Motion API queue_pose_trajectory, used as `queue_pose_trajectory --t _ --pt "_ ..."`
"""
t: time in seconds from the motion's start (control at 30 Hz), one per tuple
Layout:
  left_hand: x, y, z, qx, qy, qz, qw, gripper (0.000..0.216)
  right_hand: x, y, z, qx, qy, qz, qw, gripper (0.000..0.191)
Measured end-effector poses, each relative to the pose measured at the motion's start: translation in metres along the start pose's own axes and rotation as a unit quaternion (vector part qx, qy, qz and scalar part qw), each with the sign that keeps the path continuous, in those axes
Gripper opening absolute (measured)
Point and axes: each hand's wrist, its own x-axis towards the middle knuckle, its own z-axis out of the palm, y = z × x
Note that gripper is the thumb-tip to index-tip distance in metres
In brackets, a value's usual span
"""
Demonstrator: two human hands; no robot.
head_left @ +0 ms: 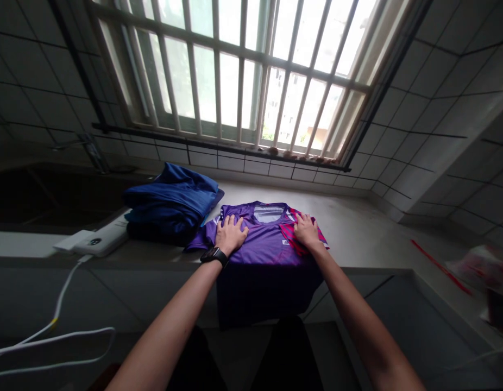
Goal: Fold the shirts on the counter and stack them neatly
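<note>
A purple T-shirt (255, 241) with a red-patterned shoulder lies face up on the countertop, collar toward the window, its lower part hanging over the front edge. My left hand (231, 234) rests spread on the shirt's left shoulder, a black watch on that wrist. On the red-patterned shoulder lies my right hand (306, 231), its fingers stretched over the cloth. Both hands press from above, with no cloth visibly gripped. Left of the shirt sits a pile of blue and dark clothes (174, 198), close to the purple sleeve.
A white power bank (102, 239) with a white cable (64, 293) stands at the counter's front left. Farther left are a dark sink (43, 190) and a faucet (92, 152). At right, a red strip (439, 266) lies near a clear plastic bag (477, 266). A barred window (243, 60) is behind.
</note>
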Motion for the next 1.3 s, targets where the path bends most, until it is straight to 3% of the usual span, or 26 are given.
queue_pose_trajectory --t 0.07,0.27,0.43,0.5,0.57,0.63,0.7,0.77,0.93,1.0,1.17,1.3 --pt "0.000 0.000 0.001 -0.005 0.002 0.002 1.000 0.061 -0.001 -0.008 0.011 0.030 -0.006 -0.046 0.998 0.057" --pt "-0.004 0.001 -0.004 -0.016 -0.010 0.006 1.000 0.062 -0.005 -0.011 0.031 0.066 0.003 -0.051 0.997 0.058" --pt "-0.016 0.004 -0.017 -0.059 0.070 0.131 0.987 0.057 0.000 -0.003 0.031 0.082 0.004 -0.066 0.994 0.056" --pt "-0.025 0.000 -0.026 -0.029 0.103 0.099 0.989 0.049 0.004 0.006 0.033 0.090 0.001 -0.076 0.993 0.055" --pt "-0.034 -0.008 -0.038 0.030 0.111 0.019 0.993 0.046 0.009 0.016 0.035 0.097 0.006 -0.084 0.992 0.054" --pt "-0.040 -0.019 -0.051 0.082 0.064 -0.036 0.994 0.042 0.012 0.023 0.036 0.103 0.012 -0.080 0.991 0.054" --pt "-0.041 -0.029 -0.065 0.100 -0.010 -0.054 0.993 0.036 0.014 0.027 0.037 0.110 0.013 -0.073 0.991 0.054" --pt "-0.038 -0.035 -0.078 0.087 -0.038 -0.059 0.994 0.031 0.014 0.026 0.036 0.119 0.008 -0.067 0.991 0.055" --pt "-0.021 -0.025 -0.106 0.027 0.094 -0.015 0.995 0.036 0.011 0.023 0.033 0.129 0.007 -0.065 0.989 0.055" --pt "-0.013 -0.018 -0.115 0.006 0.120 0.002 0.993 0.036 0.010 0.023 0.033 0.130 0.008 -0.064 0.989 0.056" --pt "0.010 -0.019 -0.136 -0.046 0.106 -0.061 0.991 0.028 0.010 0.023 0.031 0.134 0.003 -0.063 0.989 0.055" --pt "0.023 -0.024 -0.147 -0.225 0.098 -0.126 0.961 0.023 0.010 0.023 0.030 0.140 0.007 -0.065 0.988 0.055"
